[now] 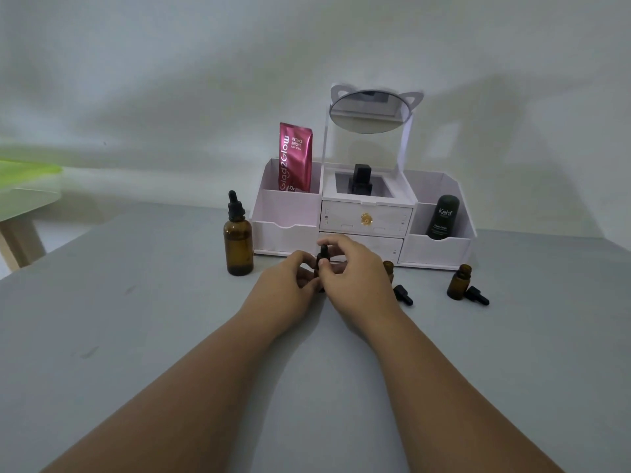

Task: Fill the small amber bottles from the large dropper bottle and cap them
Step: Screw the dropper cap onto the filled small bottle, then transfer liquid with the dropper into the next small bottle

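Note:
The large amber dropper bottle [238,242] stands capped on the grey table, left of my hands. My left hand [290,285] holds a small amber bottle [320,264] at its body. My right hand [355,268] pinches that bottle's black dropper cap [323,251] from above. A second small bottle [389,269] peeks out behind my right hand, uncapped, with its black dropper cap [403,295] lying beside it. A third small bottle [459,282] stands open at the right, its cap [477,296] lying next to it.
A white cosmetic organiser [440,249] with drawers and a round mirror [370,111] stands at the back against the wall. It holds a pink sachet [295,157], a black bottle [361,180] and a dark Kahf tube [443,217]. A wooden-legged green table [24,186] is at far left.

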